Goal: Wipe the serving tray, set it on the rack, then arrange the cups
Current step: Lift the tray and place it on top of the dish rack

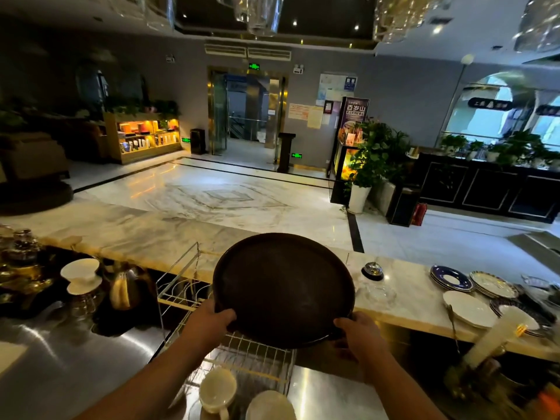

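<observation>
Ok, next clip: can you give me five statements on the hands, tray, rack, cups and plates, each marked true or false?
1. Both hands grip the tray's near rim. True: the left hand and right hand hold the tray.
2. The tray is rectangular. False: it is round.
3. The tray lies flat on the counter. False: it is held, tilted, over the rack.
4. White cups sit by the rack's near end. True.
5. The plates are left of the tray. False: the plates lie to its right, on the counter.
</observation>
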